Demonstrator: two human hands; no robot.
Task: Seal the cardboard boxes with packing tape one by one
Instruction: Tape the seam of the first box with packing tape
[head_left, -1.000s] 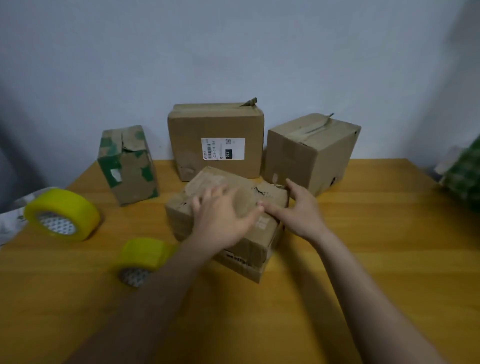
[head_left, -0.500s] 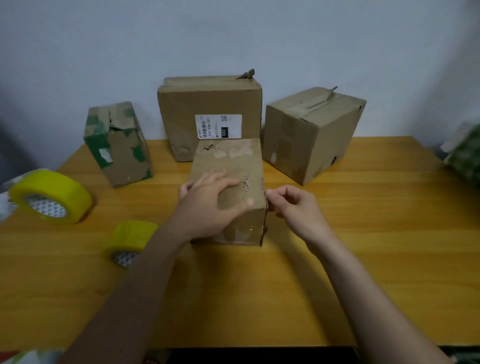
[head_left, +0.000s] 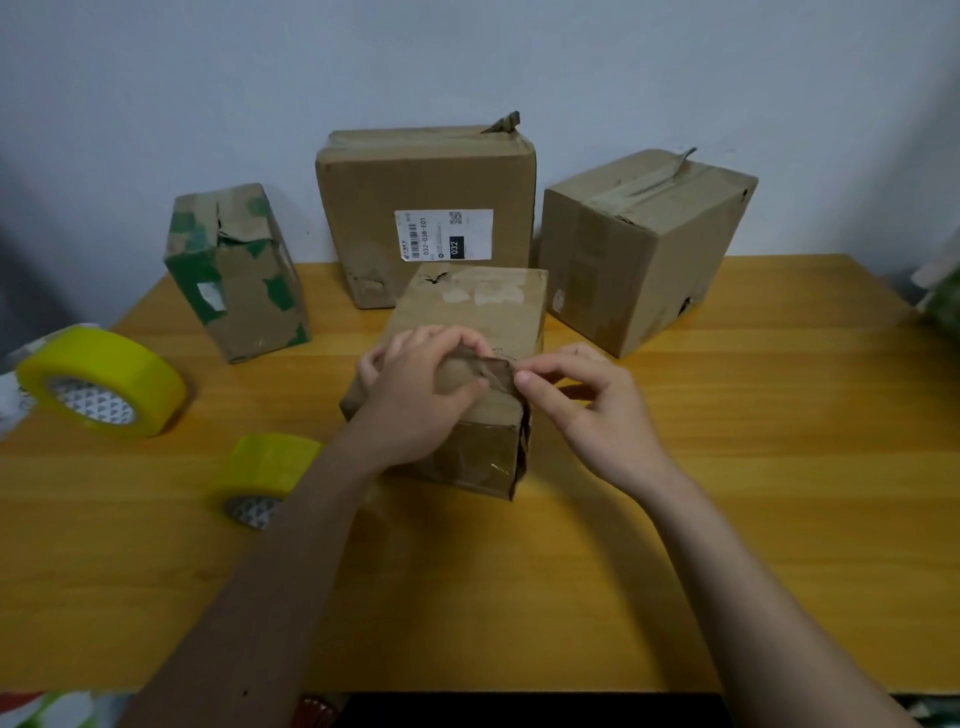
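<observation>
At the near middle of the wooden desk (head_left: 727, 519), a small cardboard box (head_left: 467, 332) lies with its long axis running away from the person, its crumpled near end under both hands. The left hand (head_left: 415, 395) curls over the box's near top edge, its grip wrapped round the corner flap, thumb pressed against the cardboard. The right hand (head_left: 587, 400) sits just beside it to the right, its grip a thumb-and-forefinger pinch on a torn, lifted bit of flap or old tape at the same edge; which of the two cannot be told.

Neither hand holds tape. The small tape roll (head_left: 265, 467) stands just left of the left forearm, so the left hand is the nearer one for fetching it; the large tape roll (head_left: 104, 384) lies farther left, near the desk's edge.

Behind, against the wall, stand three more boxes: a green-patched box (head_left: 239, 270) at left, a tall labelled box (head_left: 426, 208) in the middle, and a large box (head_left: 644, 244) at right with loose tape on top. The white shipping label (head_left: 444, 235) reads "032-038-E01" and "032".
</observation>
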